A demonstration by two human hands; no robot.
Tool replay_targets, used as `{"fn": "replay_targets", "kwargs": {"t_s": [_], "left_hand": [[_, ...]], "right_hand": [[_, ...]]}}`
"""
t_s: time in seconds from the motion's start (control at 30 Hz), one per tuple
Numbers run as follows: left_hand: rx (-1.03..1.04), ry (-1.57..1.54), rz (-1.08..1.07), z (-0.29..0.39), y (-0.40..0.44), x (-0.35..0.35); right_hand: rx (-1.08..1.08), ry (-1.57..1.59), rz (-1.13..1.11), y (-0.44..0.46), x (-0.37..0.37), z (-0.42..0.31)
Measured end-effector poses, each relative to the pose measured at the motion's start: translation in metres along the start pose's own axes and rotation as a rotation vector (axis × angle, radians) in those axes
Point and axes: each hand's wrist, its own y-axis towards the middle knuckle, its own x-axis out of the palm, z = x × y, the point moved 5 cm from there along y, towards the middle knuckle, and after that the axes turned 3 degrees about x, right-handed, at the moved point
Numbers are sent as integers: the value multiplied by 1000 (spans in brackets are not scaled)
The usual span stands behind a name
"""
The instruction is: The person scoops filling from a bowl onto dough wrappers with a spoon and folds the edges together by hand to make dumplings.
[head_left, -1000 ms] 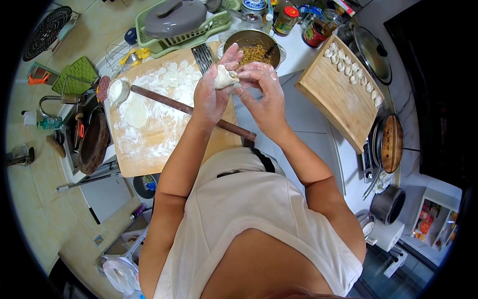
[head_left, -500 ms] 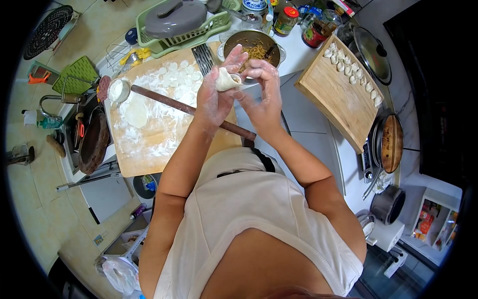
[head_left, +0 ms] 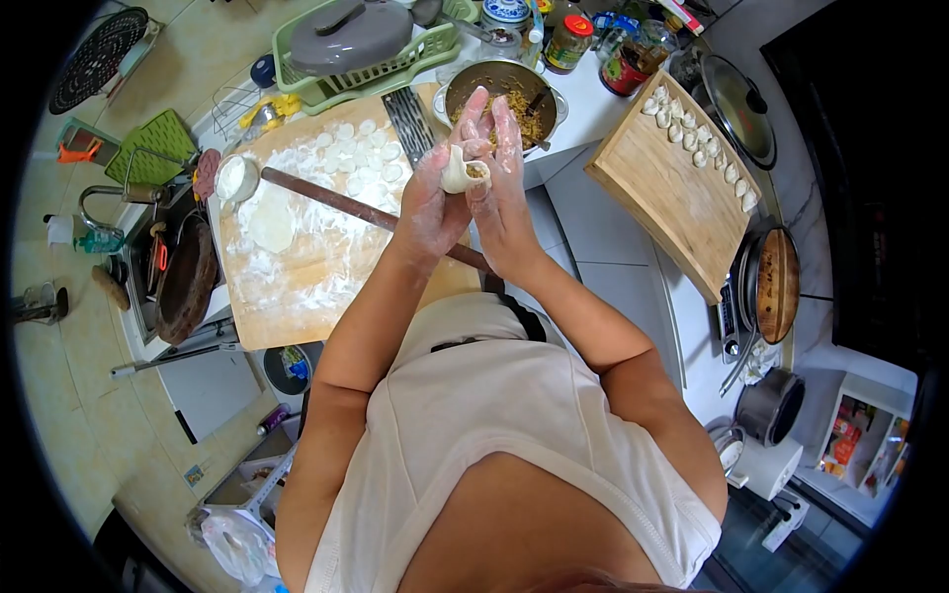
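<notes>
Holding one dumpling (head_left: 460, 175) between left hand (head_left: 430, 208) and right hand (head_left: 504, 203), close together around it, on near side of pot (head_left: 465, 84). Not yet sealed: showing filling (head_left: 477, 171) at open end. Judged done: several shaped dumplings (head_left: 700, 158) on tray (head_left: 682, 193), right of pot. Judged remaining: unfilled dough rounds (head_left: 344, 130) on board (head_left: 262, 321), left of pot.

- Bright, fairly even light covered the flour-dusted rectangular wooden board (head_left: 331, 259) at 10 o'clock.
- Soft sheen marked the grey domed lid (head_left: 356, 42) at 11 o'clock.
- The smooth white cabinet front (head_left: 598, 229) at 2 o'clock lay in cool shade.
- Above centre, the cream-white folded dough (head_left: 459, 172) looked fairly crisp.
- Wide-angle distortion bowed the edges; black vignetting swallowed the corners.
</notes>
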Motion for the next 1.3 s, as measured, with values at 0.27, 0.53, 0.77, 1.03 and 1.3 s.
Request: {"fn": "replay_targets", "kwargs": {"t_s": [0.27,0.53,0.77,1.03,1.3], "left_hand": [[281,695,-40,27,-1,-3],[424,1106,-119,39,-10,14],[485,1293,-212,44,-15,21],[653,1356,-370,54,-15,28],[593,1730,-387,56,-27,53]], "right_hand": [[83,-274,-108,0,-12,-11],[18,-514,-116,5,-20,-31],[-108,-653,-22,7,-27,-43],[-284,-623,-11,10,-29,-48],[-434,-482,-23,12,-35,-60]]}}
